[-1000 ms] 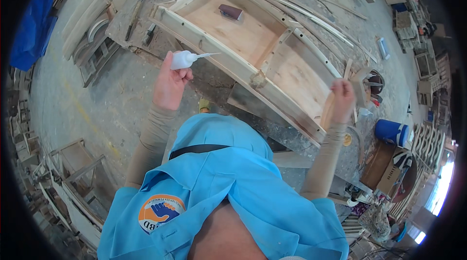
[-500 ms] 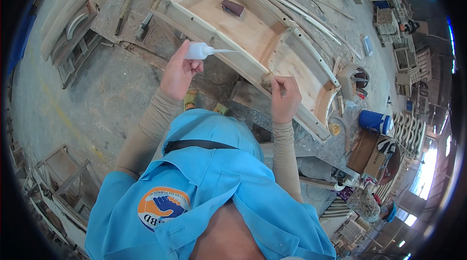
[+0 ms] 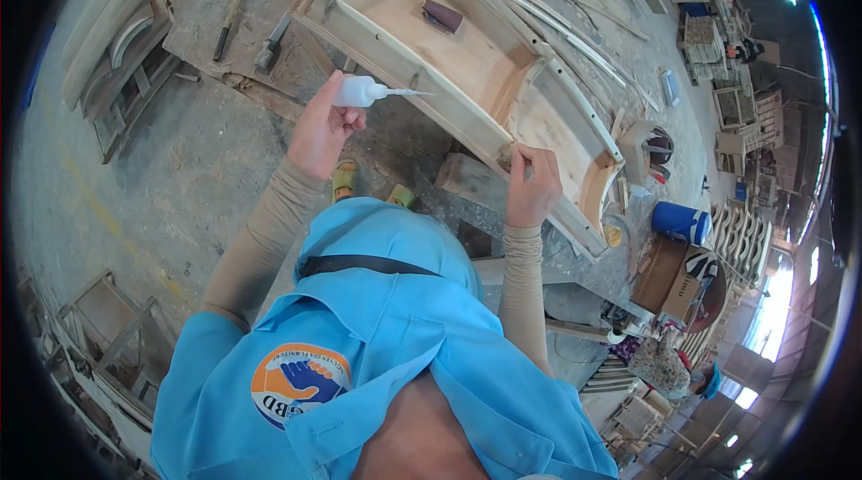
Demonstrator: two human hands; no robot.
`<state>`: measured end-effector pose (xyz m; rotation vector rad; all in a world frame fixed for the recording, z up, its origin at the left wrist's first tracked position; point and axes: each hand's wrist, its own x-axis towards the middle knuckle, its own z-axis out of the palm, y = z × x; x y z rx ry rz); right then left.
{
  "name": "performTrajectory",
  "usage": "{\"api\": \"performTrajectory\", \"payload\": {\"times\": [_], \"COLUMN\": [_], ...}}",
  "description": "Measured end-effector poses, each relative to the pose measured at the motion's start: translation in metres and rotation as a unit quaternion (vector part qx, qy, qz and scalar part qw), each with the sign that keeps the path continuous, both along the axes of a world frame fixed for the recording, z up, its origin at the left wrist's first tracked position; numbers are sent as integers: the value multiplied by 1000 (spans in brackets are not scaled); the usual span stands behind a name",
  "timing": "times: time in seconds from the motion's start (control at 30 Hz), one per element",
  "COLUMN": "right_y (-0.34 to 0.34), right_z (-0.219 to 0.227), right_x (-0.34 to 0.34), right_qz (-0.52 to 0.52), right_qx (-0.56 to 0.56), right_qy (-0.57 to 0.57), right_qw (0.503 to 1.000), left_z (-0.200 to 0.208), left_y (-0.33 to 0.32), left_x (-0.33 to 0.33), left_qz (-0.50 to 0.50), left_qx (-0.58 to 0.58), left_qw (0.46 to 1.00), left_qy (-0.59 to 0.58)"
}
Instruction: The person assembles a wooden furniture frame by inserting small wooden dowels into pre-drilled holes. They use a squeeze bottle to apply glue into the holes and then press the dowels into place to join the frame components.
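My left hand (image 3: 316, 137) is closed around a small white squeeze bottle (image 3: 357, 92) with a long thin nozzle. The bottle lies tilted on its side, its tip pointing right over the near rail of a curved wooden frame (image 3: 409, 61). At that same rail, further right, the thumb and fingers of my right hand (image 3: 535, 191) are pinched together. A small brownish patch shows by the fingertips, but what they hold is too small to make out. Inside the frame's left compartment rests a folded dark-red piece that looks like sandpaper (image 3: 443, 16).
A hammer (image 3: 238, 4) and a flat brush-like tool (image 3: 272, 44) lie left of the frame. Curved wooden parts (image 3: 126, 58) stand at the far left. Right of the frame are a round-mouthed container (image 3: 648, 148) and a blue cylindrical container (image 3: 680, 222). Long strips (image 3: 575, 35) lie behind.
The view has shifted slightly. The bottle in my left hand stays over the near rail, and my right hand remains pinched at the same rail.
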<state>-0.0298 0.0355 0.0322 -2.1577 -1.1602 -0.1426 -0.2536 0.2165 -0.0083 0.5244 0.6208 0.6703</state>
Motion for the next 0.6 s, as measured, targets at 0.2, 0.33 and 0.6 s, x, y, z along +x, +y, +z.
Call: {"api": "performTrajectory", "payload": {"times": [0.2, 0.33, 0.6], "right_y": [-1, -1, -3], "right_z": [-3, -2, -3], "right_x": [-1, -2, -1], "right_qz": [10, 8, 2], "right_qx": [0, -2, 8], "right_qy": [-26, -35, -11], "right_qw": [1000, 999, 1000], "left_z": [3, -5, 8], "left_y": [5, 9, 1], "left_x": [4, 3, 12], "left_qz": [-1, -34, -15], "left_qx": [-4, 5, 66], "left_qw": [1000, 999, 998], "left_qy": [7, -16, 12]}}
